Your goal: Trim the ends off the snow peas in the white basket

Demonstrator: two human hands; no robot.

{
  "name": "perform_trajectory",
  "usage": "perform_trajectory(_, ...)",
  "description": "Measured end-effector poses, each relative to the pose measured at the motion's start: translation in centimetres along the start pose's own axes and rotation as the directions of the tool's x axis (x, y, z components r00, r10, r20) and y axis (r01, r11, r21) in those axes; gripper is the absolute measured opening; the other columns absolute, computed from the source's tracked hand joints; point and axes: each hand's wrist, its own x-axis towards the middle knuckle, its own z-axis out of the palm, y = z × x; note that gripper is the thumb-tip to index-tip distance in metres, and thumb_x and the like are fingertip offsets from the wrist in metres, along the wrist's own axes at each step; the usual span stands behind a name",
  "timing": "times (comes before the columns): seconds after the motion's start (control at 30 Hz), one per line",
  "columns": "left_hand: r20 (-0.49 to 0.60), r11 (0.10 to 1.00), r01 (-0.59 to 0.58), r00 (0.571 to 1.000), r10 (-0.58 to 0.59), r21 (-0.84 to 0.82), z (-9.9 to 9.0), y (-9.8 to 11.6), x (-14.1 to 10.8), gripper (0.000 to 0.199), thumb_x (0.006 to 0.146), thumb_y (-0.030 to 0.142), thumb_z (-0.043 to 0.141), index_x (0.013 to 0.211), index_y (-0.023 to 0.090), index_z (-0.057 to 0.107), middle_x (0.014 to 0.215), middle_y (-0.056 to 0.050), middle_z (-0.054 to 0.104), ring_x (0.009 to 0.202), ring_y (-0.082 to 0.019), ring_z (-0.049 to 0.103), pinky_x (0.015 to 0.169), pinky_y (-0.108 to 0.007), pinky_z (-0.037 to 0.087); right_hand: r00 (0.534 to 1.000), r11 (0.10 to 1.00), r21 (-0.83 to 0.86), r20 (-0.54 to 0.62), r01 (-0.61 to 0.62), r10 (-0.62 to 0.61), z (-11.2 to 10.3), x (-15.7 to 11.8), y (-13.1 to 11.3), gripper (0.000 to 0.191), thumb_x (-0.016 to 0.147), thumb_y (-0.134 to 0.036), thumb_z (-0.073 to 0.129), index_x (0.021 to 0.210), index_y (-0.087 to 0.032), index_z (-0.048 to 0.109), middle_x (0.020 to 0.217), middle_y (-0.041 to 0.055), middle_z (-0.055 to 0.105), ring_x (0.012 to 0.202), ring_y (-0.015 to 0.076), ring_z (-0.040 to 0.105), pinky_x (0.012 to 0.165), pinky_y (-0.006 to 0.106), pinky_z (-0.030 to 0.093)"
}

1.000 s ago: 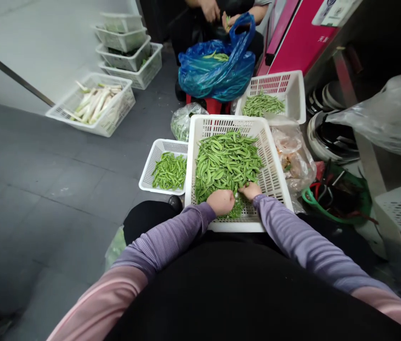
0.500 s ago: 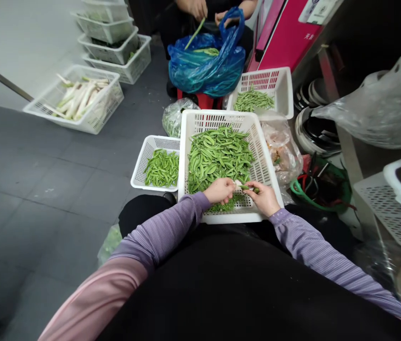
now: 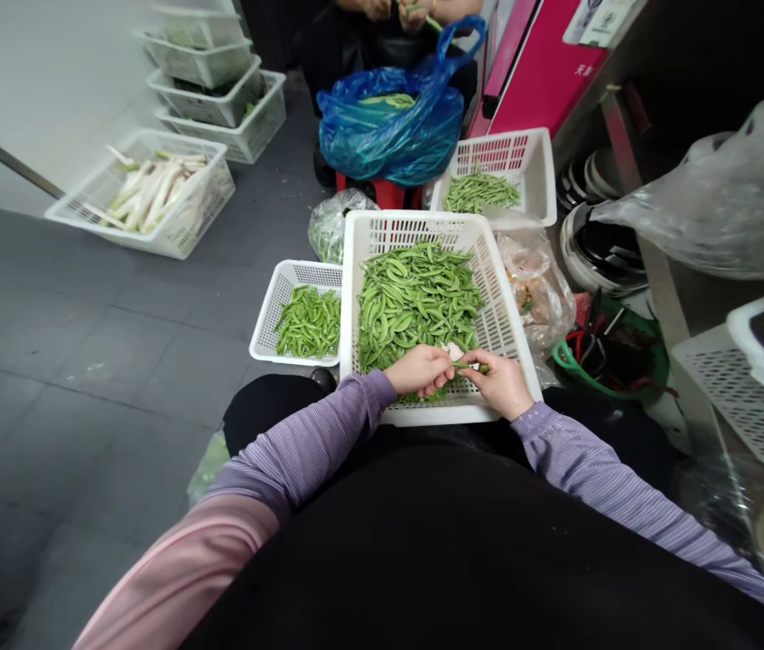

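Note:
A green pea pod (image 3: 464, 366) is pinched between my two hands over the near end of a big white basket (image 3: 527, 368). My left hand (image 3: 419, 370) has its fingers closed at the pod's left end, beside something small and white that I cannot make out. At the other end, my right hand (image 3: 500, 384) grips the pod between thumb and fingers. Beyond my hands lies a heap of flat green pea pods (image 3: 419, 293) filling much of the basket. More pods (image 3: 311, 320) lie in a smaller white basket (image 3: 264, 311) on the left.
Across from me, a person's hands (image 3: 395, 9) hold a green stalk above a blue plastic bag (image 3: 388, 135). A basket of green beans (image 3: 480, 191) stands behind on the right. White-stemmed vegetables (image 3: 155, 190) and stacked baskets (image 3: 219, 99) are at left; a green bucket (image 3: 649, 370) at right.
My hands have drawn closer together around the pod, the left shifting slightly. Across from me, the person's hands have risen from the blue bag with the green stalk.

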Motion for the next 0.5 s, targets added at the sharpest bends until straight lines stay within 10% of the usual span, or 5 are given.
perform_trajectory(0.23,-0.103,0.948,-0.083,0.987,0.120,0.307,0.4,-1.2,0.9,0.020,0.077,0.014,0.036,0.060,0.014,0.046,0.047,0.006,0.040,0.040,-0.005,0.040,0.043,-0.016,0.035,0.959,0.786,0.561,0.059,-0.260,0.276,0.2,0.2,-1.1,0.026,0.054,-0.035,0.071,0.066,-0.019,0.056,0.056,-0.0041,0.056,0.037,0.0057,0.035,0.035,0.021,0.027)
perform_trajectory(0.33,-0.086,0.683,0.051,0.996,0.017,0.729,0.3,-2.7,1.5,0.017,0.073,0.013,0.044,0.061,0.011,0.055,0.059,-0.004,0.055,0.062,-0.014,0.056,0.061,-0.024,0.044,0.929,0.561,0.782,0.059,-0.271,0.365,-1.2,0.7,-1.3,0.027,0.057,-0.034,0.070,0.071,-0.019,0.052,0.066,-0.0041,0.061,0.031,0.0011,0.022,0.029,0.018,0.017)
perform_trajectory(0.4,-0.094,0.540,0.090,0.995,-0.020,0.837,0.2,-3.2,1.6,0.017,0.073,0.015,0.046,0.074,0.009,0.062,0.076,-0.010,0.061,0.076,-0.019,0.059,0.071,-0.029,0.045,0.922,0.498,0.829,0.055,-0.256,0.382,-2.1,0.8,-1.2,0.029,0.057,-0.031,0.071,0.073,-0.019,0.051,0.074,-0.0030,0.064,0.031,-0.0002,0.022,0.028,0.017,0.016)
perform_trajectory(0.5,-0.076,0.605,-0.045,0.982,0.172,0.795,0.4,-2.7,1.4,0.044,0.074,0.027,0.053,0.114,0.011,0.051,0.106,-0.012,0.057,0.090,-0.018,0.057,0.079,-0.027,0.044,0.921,0.513,0.804,0.106,-0.302,0.376,-2.2,0.4,-0.7,0.031,0.056,-0.032,0.072,0.073,-0.019,0.050,0.071,-0.0032,0.063,0.030,-0.0001,0.023,0.027,0.017,0.016)
